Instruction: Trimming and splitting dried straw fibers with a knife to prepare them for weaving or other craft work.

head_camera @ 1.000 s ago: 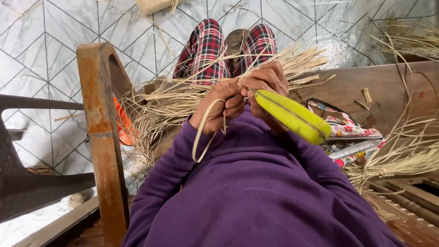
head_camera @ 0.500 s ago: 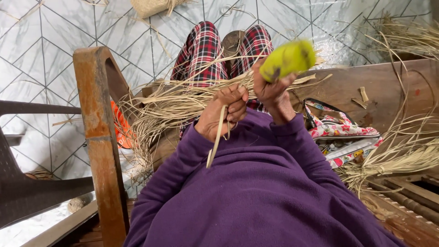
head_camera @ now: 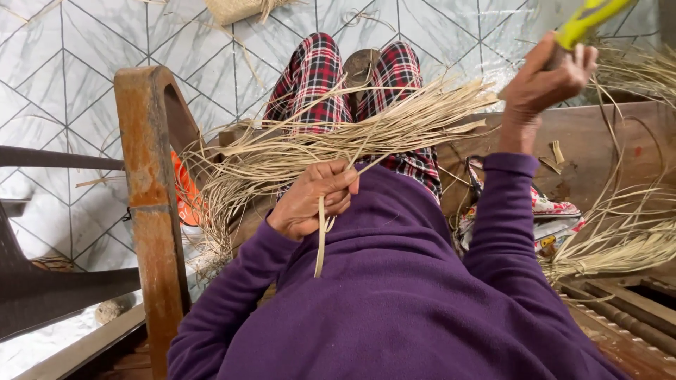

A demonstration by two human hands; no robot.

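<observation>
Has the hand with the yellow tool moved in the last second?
Yes. The right hand has swung up and to the right, away from the left hand, and now holds the yellow tool above the wooden board.

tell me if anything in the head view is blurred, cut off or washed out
Head view: the yellow-green tool handle in the raised right hand is soft with motion blur and cut by the top edge; the left hand pinching a straw strip is sharp; light is soft and even, with mild sheen on the floor tiles.
</observation>
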